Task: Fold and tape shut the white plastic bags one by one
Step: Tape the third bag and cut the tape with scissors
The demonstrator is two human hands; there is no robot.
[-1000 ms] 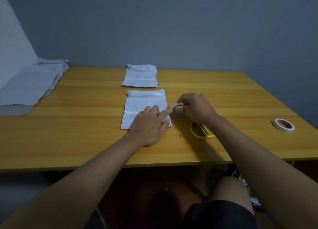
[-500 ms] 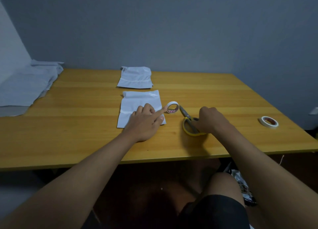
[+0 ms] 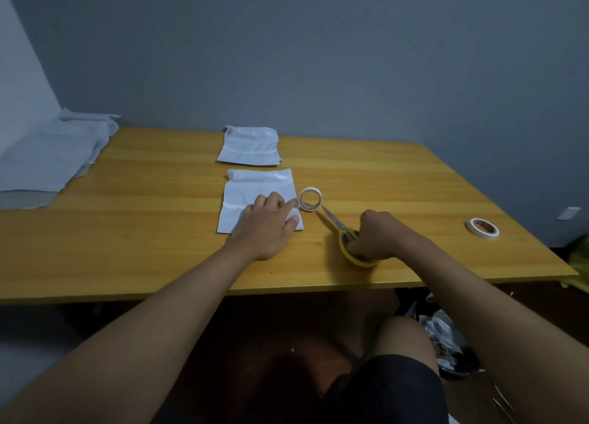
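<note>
A folded white plastic bag (image 3: pixel 255 189) lies on the wooden table (image 3: pixel 143 232) in front of me. My left hand (image 3: pixel 266 224) rests flat on its right part, the forefinger stretched out to a strip of tape that leads to a small tape roll (image 3: pixel 310 198) standing on edge beside the bag. My right hand (image 3: pixel 376 235) grips the yellow handles of a pair of scissors (image 3: pixel 342 229), whose blades point at the tape roll. A second folded white bag (image 3: pixel 250 146) lies farther back.
A pile of flat white bags (image 3: pixel 47 156) lies at the table's far left corner. Another tape roll (image 3: pixel 483 229) lies flat near the right edge. A grey wall stands behind the table. My knees and some clutter show under the table's front edge.
My right hand let go of the tape roll, moved down to the scissors and gripped their handles. The roll now stands alone beside the bag. My left hand has stayed on the bag.
</note>
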